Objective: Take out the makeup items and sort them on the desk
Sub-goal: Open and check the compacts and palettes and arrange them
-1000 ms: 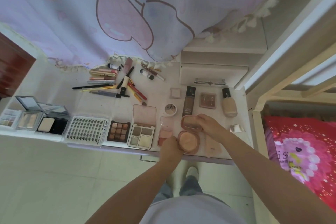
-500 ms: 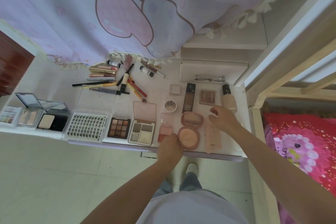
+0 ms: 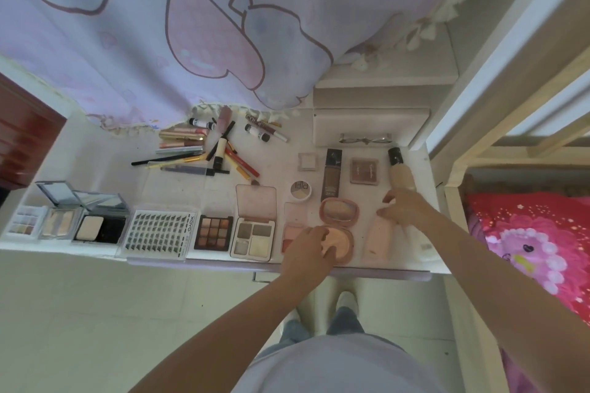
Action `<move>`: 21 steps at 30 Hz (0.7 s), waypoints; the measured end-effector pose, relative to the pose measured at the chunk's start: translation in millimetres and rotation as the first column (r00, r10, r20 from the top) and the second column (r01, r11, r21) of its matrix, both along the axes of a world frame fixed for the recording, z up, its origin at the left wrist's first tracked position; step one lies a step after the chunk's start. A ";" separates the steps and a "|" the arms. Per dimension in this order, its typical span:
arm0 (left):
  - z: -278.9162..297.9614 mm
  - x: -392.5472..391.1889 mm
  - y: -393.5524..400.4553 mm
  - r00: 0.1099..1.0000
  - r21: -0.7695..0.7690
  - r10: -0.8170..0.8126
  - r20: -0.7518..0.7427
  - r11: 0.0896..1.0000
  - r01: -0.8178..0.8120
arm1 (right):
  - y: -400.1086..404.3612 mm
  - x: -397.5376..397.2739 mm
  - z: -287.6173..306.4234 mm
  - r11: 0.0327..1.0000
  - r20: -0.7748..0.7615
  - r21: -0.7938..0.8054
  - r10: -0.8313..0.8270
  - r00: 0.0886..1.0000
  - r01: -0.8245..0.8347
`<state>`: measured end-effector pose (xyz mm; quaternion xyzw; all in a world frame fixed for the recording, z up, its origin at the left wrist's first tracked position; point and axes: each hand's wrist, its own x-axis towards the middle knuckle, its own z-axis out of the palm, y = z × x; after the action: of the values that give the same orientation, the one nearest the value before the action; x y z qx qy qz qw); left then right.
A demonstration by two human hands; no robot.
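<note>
palettes (image 3: 213, 232) line your worktop's (image 3: 105, 169) front edge, pencils (image 3: 204, 155) heaped behind them, bottles (image 3: 400, 174) back right, bed (image 3: 526, 249) off to your right.

I see a matt white desk (image 3: 281, 166), a clear glossy plastic lash case (image 3: 159, 230), mirrored compact lids (image 3: 56, 193) at nine o'clock, and soft printed cloth (image 3: 191, 25) hanging at twelve o'clock.
</note>
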<state>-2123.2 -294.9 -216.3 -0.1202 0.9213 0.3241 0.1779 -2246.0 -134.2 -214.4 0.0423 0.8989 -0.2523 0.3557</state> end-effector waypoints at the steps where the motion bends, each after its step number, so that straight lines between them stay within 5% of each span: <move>1: 4.9 -2.2 2.4 0.999 0.021 -0.037 0.002 0.999 0.037 | 5.5 1.4 7.0 1.000 -0.003 -0.022 -0.021 1.000 0.021; 7: 43.2 -43.1 25.2 0.976 0.100 -0.212 -0.052 0.971 0.216 | 20.0 4.7 69.1 0.948 -0.031 -0.246 -0.214 0.976 0.201; 11: 66.7 -57.1 39.4 0.909 -0.152 -0.320 -0.266 0.945 0.288 | 9.8 7.3 104.2 0.864 -0.046 -0.429 -0.313 0.949 0.264; 14: 70.6 -66.6 34.1 0.864 -0.199 -0.257 -0.433 0.962 0.186 | -1.2 9.0 115.2 0.863 -0.093 -0.441 -0.316 0.944 0.246; 19: 85.9 -71.1 12.3 0.732 -0.427 -0.459 -0.504 0.869 0.250 | -12.7 15.9 120.7 0.929 -0.338 -0.366 -0.192 0.921 0.059; 21: 101.7 -69.6 8.5 0.764 -0.432 -0.515 -0.389 0.834 0.342 | -15.1 21.4 125.8 0.929 -0.416 -0.368 -0.121 0.901 -0.045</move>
<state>-2192.7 -286.4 -114.6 0.1545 0.9791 0.1316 -0.0142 -2224.6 -149.3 -88.6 -0.0644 0.8904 -0.4268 0.1445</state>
